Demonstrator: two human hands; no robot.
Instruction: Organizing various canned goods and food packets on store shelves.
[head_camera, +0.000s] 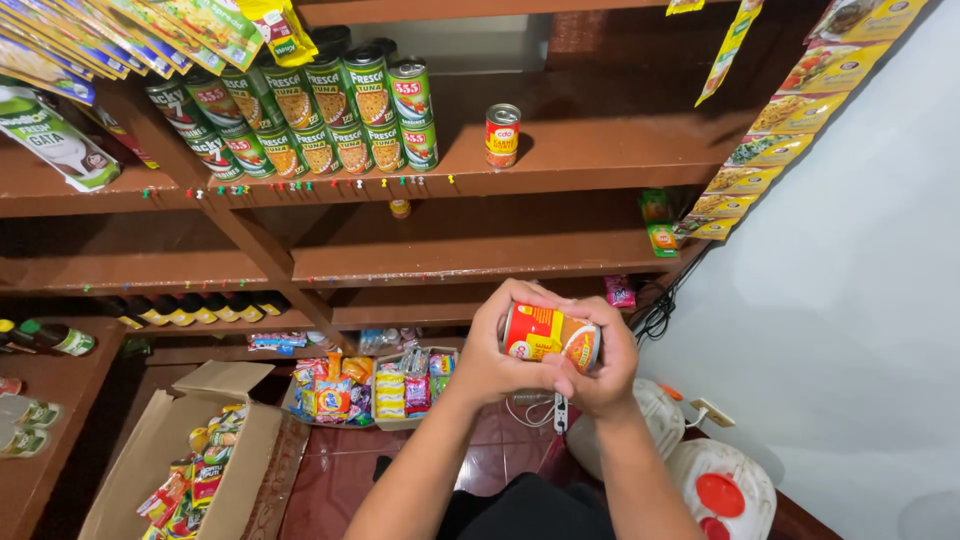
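Note:
Both hands hold one red and yellow tin can (548, 336) on its side, in front of the brown wooden shelves. My left hand (497, 352) wraps its left end, and my right hand (606, 362) grips its right end and underside. On the upper shelf (590, 172) stands a single matching red can (502, 135), upright. To its left are two stacked rows of green and red cans (320, 115).
An open cardboard box (175, 450) of snack packets sits on the floor at lower left, and a smaller box of sweets (370, 390) is beside it. Sachet strips (760, 150) hang at right by the white wall. Bottles (60, 340) lie on the left shelf. White plastic jugs (720, 485) stand at lower right.

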